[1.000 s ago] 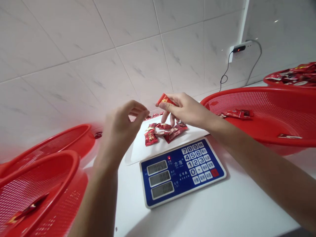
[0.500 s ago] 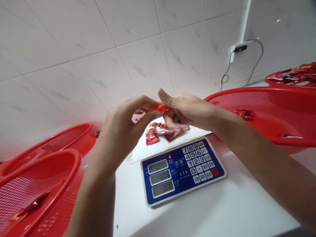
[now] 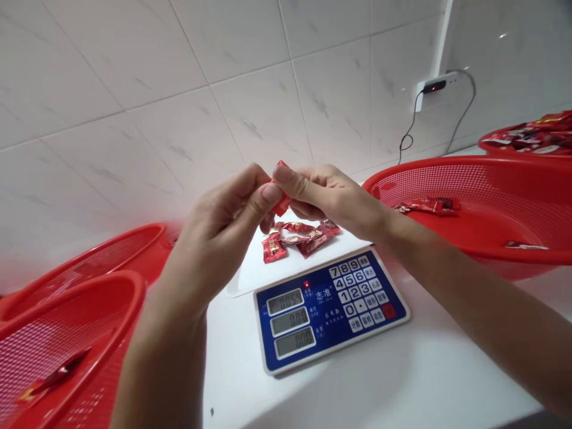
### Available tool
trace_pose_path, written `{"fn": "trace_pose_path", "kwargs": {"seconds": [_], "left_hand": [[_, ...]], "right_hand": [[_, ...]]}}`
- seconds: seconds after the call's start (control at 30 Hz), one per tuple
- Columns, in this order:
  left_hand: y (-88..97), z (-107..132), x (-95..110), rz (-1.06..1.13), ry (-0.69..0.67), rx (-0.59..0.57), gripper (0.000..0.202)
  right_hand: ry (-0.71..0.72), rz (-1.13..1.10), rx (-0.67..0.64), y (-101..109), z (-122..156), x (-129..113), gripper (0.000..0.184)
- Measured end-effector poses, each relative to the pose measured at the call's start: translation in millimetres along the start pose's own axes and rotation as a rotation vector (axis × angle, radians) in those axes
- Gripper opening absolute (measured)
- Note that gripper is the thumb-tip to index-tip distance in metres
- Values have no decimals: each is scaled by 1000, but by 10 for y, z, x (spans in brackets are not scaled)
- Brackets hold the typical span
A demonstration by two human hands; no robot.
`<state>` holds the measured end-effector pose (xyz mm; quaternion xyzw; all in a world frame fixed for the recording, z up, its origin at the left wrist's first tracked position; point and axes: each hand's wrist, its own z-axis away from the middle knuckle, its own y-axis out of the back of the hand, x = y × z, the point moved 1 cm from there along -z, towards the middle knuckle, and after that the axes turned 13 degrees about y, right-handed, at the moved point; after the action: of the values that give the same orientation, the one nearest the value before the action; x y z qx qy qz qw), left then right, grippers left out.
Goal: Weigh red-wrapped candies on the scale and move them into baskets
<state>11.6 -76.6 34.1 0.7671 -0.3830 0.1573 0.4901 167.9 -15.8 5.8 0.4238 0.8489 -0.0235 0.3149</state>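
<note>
1. Where the head view shows the two sets of fingertips meeting, a red wrapped packet lies between them; the left hand and the right hand both touch it, so neither is nearer.
2. Axis, head view: one red end projects just above the right thumb and another red portion shows below the two thumb tips. The long axis therefore appears to run roughly up and down the picture, across the line joining the hands; the thumbs cover the middle, so this reading is tentative.
3. Finger state, head view: the left thumb and curled fingers pinch the packet from its left; the right thumb presses over its upper front, with the right fingers bent behind and below. Neither hand is spread.
4. Position, head view: the held packet is within both grips, raised above the scale pan and apart from it.
5. Surroundings, head view: several loose packets rest on the pan, below the fingertips. The scale's blue panel faces the person, on the near side of the fingers. A mesh basket stands beyond the right fingers, well apart; another basket stands to the left of the left fingers.
</note>
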Motion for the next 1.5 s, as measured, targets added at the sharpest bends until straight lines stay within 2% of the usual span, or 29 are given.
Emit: {"fn": "trace_pose_path", "kwargs": {"seconds": [0.2,0.3,0.37,0.47,0.53,0.6,0.67,0.77,0.93,1.03,1.23,1.5], "left_hand": [[19,-20,-41,-22,7,12,33],[41,-55,-126,-183,122,27,39],[59,-64,-195,-392,220,-67,43],[71,-57,-285,-610,286,-311,42],[73,-53,-318,-689,331,-360,36],[76,-55,-320,-739,391,-301,32],[85,-57,-283,-732,406,-183,30],[99,-42,-182,-636,348,-38,32],[94,6,-79,-517,246,76,32],[83,10,-91,-511,223,101,30],[53,-4,-102,-527,227,38,31],[33,12,-80,-534,223,34,27]], "right_hand": [[-63,11,-3,1,19,33,59],[-209,186,47,72,32,73,65],[-296,344,135,135,36,88,60],[-354,484,225,197,35,78,47],[-360,502,229,202,34,59,42],[-343,495,221,187,35,37,40],[-326,486,220,167,36,18,38],[-322,472,212,141,35,4,33],[-313,451,188,132,38,9,28],[-306,448,188,139,43,13,27],[-295,432,170,129,36,14,26],[-326,451,148,122,37,6,23]]}}
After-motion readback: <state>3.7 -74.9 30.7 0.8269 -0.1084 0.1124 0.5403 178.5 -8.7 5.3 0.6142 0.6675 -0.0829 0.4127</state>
